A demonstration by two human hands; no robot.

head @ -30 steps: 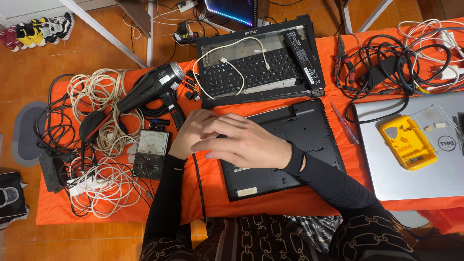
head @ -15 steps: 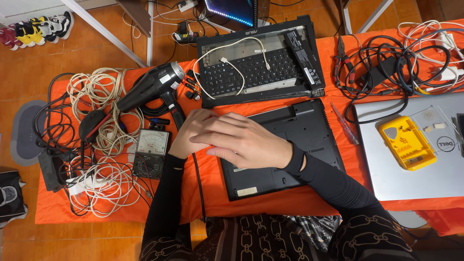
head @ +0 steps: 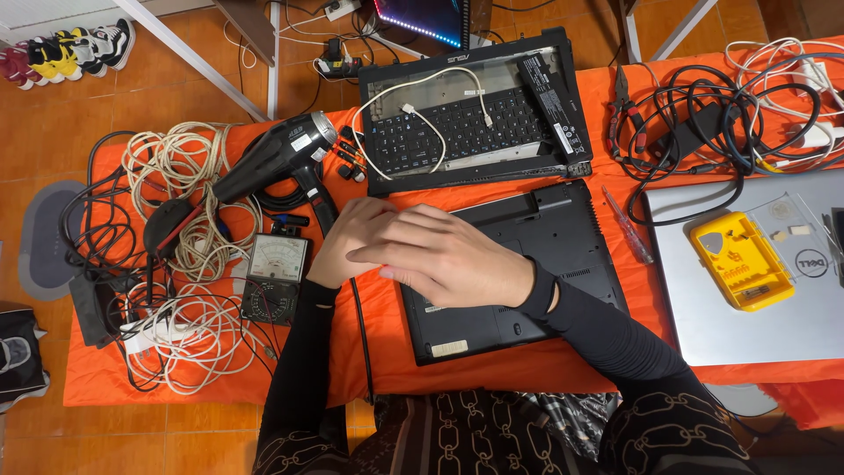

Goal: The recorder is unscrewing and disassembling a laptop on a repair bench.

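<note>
A black laptop base (head: 536,264) lies upside down on the orange-covered table (head: 369,352). My right hand (head: 448,259) rests flat over its left part, fingers together and pointing left. My left hand (head: 347,242) sits partly under the right one at the laptop's left edge, fingers curled; what it holds, if anything, is hidden. Behind them lies an opened laptop shell with a black keyboard (head: 466,127) and a loose white cable (head: 422,105).
A black hair dryer (head: 272,163), an analog multimeter (head: 275,277) and tangled white and black cables (head: 176,264) fill the left side. On the right lie a red screwdriver (head: 627,226), pliers (head: 629,110), black cords, a silver laptop (head: 747,281) and a yellow bit case (head: 740,259).
</note>
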